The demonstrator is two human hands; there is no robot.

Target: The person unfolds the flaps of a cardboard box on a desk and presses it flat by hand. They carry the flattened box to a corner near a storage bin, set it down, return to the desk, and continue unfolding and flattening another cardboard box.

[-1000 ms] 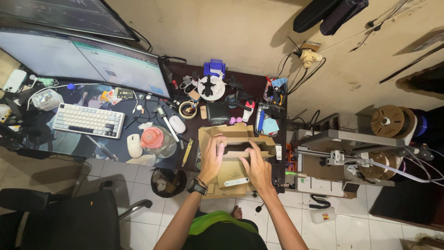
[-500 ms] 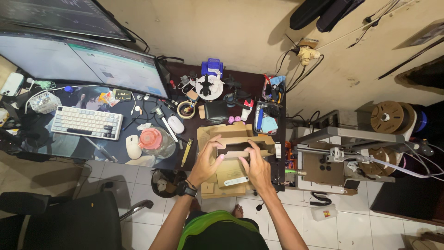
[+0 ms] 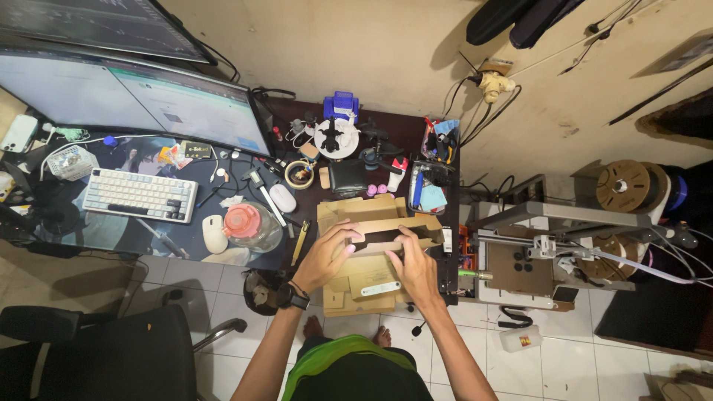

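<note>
Gripping cardboard box [image 3: 386, 232] — fingers [image 3: 349, 232] on rim

The left hand [image 3: 327, 256] and right hand [image 3: 414, 269] cover much of the cardboard box [image 3: 382, 234], so its dark opening's contents cannot be told. The monitor [image 3: 141, 96] and the black chair [image 3: 96, 349] run off the left edge. The small clutter behind the box is too tiny to identify.
</note>
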